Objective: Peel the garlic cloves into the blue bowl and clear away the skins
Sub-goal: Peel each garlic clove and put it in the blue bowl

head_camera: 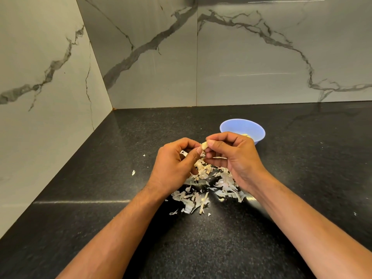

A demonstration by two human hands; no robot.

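Left hand pinches garlic clove at lower end, fingers curled. Right hand pinches its top. Clove held above heap of skins, near blue bowl just behind. Judged: clove small, firm, slick once bare; skins papery, flyaway. Wall close left; open counter right for sweeping.
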